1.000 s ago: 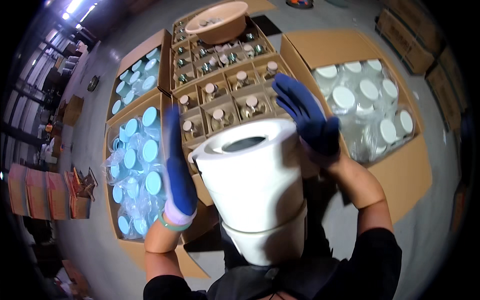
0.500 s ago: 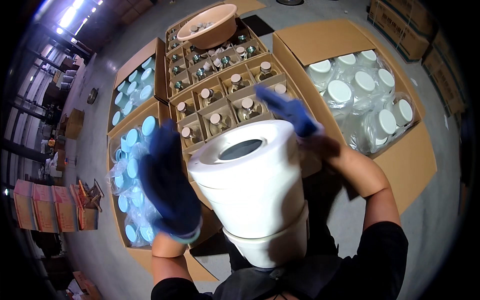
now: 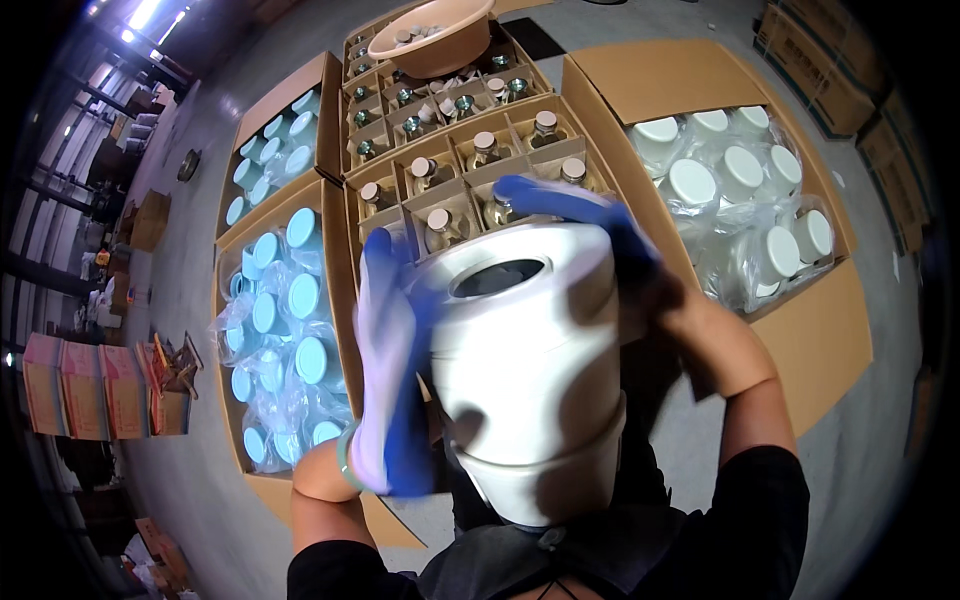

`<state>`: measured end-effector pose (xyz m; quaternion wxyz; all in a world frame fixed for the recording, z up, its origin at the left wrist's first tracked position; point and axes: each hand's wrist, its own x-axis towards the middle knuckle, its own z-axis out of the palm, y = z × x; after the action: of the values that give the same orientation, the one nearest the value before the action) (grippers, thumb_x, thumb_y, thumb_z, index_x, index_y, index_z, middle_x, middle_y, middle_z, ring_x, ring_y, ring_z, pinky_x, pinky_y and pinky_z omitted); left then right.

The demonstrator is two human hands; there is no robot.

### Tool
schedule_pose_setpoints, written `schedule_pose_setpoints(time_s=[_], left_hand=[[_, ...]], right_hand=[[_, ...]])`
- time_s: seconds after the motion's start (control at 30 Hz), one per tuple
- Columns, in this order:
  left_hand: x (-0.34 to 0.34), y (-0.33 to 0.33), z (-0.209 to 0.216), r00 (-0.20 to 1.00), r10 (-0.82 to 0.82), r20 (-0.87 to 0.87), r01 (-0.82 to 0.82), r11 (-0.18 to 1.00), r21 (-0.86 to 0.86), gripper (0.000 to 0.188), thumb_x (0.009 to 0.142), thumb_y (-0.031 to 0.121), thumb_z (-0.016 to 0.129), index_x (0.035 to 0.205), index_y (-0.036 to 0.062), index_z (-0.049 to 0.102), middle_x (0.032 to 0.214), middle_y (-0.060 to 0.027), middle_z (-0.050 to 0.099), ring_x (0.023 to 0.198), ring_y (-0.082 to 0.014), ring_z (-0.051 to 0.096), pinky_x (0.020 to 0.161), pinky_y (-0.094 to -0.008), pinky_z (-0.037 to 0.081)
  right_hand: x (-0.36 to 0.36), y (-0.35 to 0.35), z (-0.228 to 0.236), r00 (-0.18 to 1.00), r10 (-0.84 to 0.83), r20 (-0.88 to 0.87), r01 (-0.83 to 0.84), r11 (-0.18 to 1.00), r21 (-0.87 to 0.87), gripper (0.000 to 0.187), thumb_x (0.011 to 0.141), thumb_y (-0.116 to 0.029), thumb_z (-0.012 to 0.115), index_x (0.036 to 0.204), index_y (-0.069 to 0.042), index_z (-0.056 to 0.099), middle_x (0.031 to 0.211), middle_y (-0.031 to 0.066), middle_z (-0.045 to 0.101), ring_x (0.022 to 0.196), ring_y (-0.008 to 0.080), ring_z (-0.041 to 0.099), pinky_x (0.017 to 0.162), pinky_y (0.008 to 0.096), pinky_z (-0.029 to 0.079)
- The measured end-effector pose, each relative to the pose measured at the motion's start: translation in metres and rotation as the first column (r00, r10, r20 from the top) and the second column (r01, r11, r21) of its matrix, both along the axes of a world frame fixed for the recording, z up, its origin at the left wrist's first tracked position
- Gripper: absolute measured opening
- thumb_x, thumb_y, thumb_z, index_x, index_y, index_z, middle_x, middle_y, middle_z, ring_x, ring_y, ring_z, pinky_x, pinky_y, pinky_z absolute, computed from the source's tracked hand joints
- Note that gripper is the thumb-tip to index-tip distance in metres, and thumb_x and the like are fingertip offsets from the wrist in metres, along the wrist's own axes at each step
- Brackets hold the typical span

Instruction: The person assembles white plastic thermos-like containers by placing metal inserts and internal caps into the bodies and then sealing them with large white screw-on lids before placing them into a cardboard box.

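Observation:
A white two-part plastic cylinder with a round dark opening in its top stands tilted before my torso. My left hand, in a blue and pale glove, is open and blurred along its left side; I cannot tell whether it touches. My right hand, in a blue glove, reaches round the far right of the rim with fingers stretched out; its palm is partly hidden. Just beyond is a divided cardboard box of clear glass bottles with pale caps, such as the bottle nearest the rim.
On the left, open cartons hold blue-lidded jars in plastic film. An open carton on the right holds jars with pale green lids. Farther off, a peach basin with small caps sits on the bottle boxes. Stacked cartons stand far right.
My left hand has swung right, in toward the white cylinder, turning its pale side into view. My right hand has moved slightly left over the rim. The cylinder has shifted a little right in view.

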<state>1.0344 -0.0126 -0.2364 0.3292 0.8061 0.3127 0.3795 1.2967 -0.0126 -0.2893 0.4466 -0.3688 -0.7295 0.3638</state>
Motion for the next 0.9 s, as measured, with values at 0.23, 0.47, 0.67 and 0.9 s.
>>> schedule_pose_setpoints(time_s=[0.23, 0.47, 0.67, 0.9], left_hand=[[-0.007, 0.009, 0.027, 0.973, -0.173, -0.154, 0.208, 0.944, 0.257, 0.099, 0.072, 0.039, 0.08, 0.151, 0.0047, 0.03, 0.152, -0.0234, 0.034, 0.141, -0.0386, 0.033, 0.117, -0.0474, 0.029], [-0.006, 0.022, 0.03, 0.955, -0.239, -0.177, 0.274, 0.94, 0.205, 0.073, 0.098, 0.034, 0.053, 0.153, -0.004, 0.021, 0.157, -0.0202, 0.028, 0.143, -0.0319, 0.034, 0.118, -0.0413, 0.029], [0.008, 0.016, 0.017, 0.992, 0.071, 0.102, -0.087, 0.984, 0.154, 0.107, 0.087, 0.083, 0.028, 0.156, 0.0025, 0.017, 0.158, -0.0217, 0.027, 0.147, -0.0327, 0.027, 0.122, -0.0457, 0.015], [0.035, 0.083, 0.029, 0.997, -0.003, 0.08, -0.01, 0.987, 0.161, 0.051, 0.094, 0.02, 0.058, 0.14, -0.0011, 0.05, 0.137, -0.0159, 0.055, 0.126, -0.0233, 0.051, 0.109, -0.0359, 0.038]], right_hand=[[-0.011, 0.018, -0.043, 0.978, 0.036, -0.205, 0.003, 0.982, 0.187, 0.067, 0.098, -0.033, 0.058, 0.153, -0.005, 0.031, 0.157, 0.0156, 0.032, 0.145, 0.0271, 0.031, 0.12, 0.0411, 0.026], [-0.023, 0.025, -0.052, 0.723, 0.205, -0.66, -0.21, 0.975, 0.074, 0.095, 0.091, -0.07, 0.045, 0.154, -0.001, 0.024, 0.158, 0.0187, 0.029, 0.147, 0.0284, 0.026, 0.121, 0.0427, 0.02], [-0.029, 0.016, -0.049, 0.361, 0.214, -0.908, -0.34, 0.936, 0.085, 0.083, 0.098, -0.06, 0.042, 0.152, 0.002, 0.028, 0.157, 0.018, 0.031, 0.145, 0.0266, 0.031, 0.121, 0.041, 0.02], [-0.016, 0.06, -0.046, 0.754, -0.181, -0.632, 0.06, 0.976, -0.208, 0.059, 0.098, -0.054, 0.051, 0.13, -0.004, 0.058, 0.128, 0.011, 0.063, 0.122, 0.0245, 0.056, 0.102, 0.0365, 0.043]])
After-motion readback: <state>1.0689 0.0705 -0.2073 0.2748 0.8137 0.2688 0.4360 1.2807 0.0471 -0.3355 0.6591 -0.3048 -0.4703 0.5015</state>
